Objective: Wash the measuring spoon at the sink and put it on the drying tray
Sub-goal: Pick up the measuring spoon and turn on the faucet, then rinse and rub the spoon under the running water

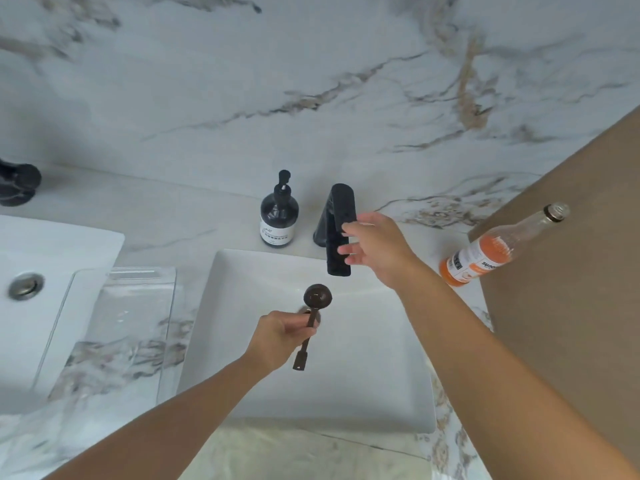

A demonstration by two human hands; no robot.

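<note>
My left hand (282, 336) grips a dark brown measuring spoon (317, 296) by the middle of its handle, bowl pointing away, over the white square sink (381, 375). The spoon's bowl hangs just below the spout of the black faucet (337, 220). My right hand (377, 251) is at the faucet's right side, fingers spread and touching or nearly touching its lever. No water is visible. A clear drying tray (138, 306) lies on the counter left of the sink.
A dark soap pump bottle (278, 216) stands left of the faucet. An orange drink bottle (485, 258) stands at the sink's right, beside a brown panel (571, 271). A second white basin (34, 271) with a metal drain sits far left.
</note>
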